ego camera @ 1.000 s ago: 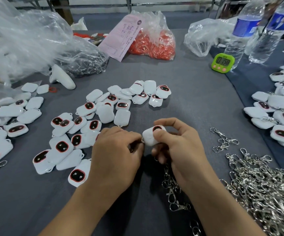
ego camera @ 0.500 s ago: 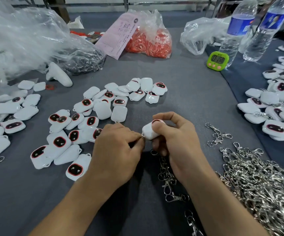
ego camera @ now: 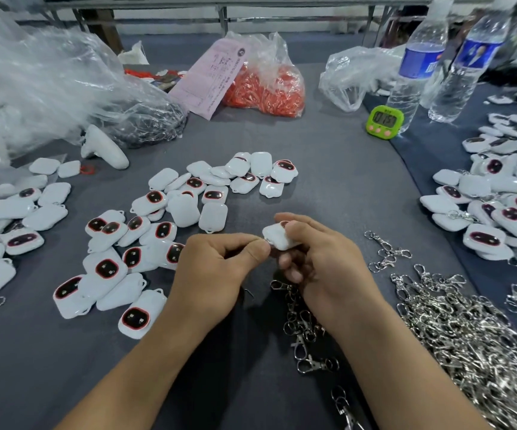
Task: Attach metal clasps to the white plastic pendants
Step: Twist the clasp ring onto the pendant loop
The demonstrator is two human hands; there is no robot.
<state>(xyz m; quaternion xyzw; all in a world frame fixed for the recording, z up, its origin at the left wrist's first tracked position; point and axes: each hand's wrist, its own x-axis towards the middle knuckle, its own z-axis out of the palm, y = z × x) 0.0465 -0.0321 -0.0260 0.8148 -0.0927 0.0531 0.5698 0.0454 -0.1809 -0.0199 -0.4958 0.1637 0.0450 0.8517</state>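
Head view, nearest first: just below the held pendant (ego camera: 277,235), toward the person, a string of loose clasps (ego camera: 303,330) lies on the grey cloth (ego camera: 328,181). To the pendant's lower right, a large heap of clasps (ego camera: 468,336) spreads to the frame edge.

The right hand (ego camera: 322,262) grips the held pendant with the thumb on its top face, the forefinger arched over its far edge and the other fingers curled beneath. The left hand (ego camera: 217,271) meets it from the pendant's left. Its thumb and forefinger are pressed together in a tight pinch at the pendant's left corner, where a sliver of metal shows, probably a clasp ring (ego camera: 265,240). Whether the ring has gone through the pendant's loop cannot be told.

The pendant looks light and rigid, with a glossy shell that is likely slippery. It is best clamped across its flat faces, leaving the loop corner free. That small loop is probably the weakest part, so the ring should be turned rather than the pendant. The clasps look stiff and springy and are likely to snag on one another.

Left of the held pendant lie scattered bare pendants (ego camera: 145,243), and to its right, well apart, is a pile of finished pendants (ego camera: 499,206). Far beyond it stand a green timer (ego camera: 386,121), two water bottles (ego camera: 418,66) and a bag of orange pieces (ego camera: 263,85) with a pink slip (ego camera: 213,76).
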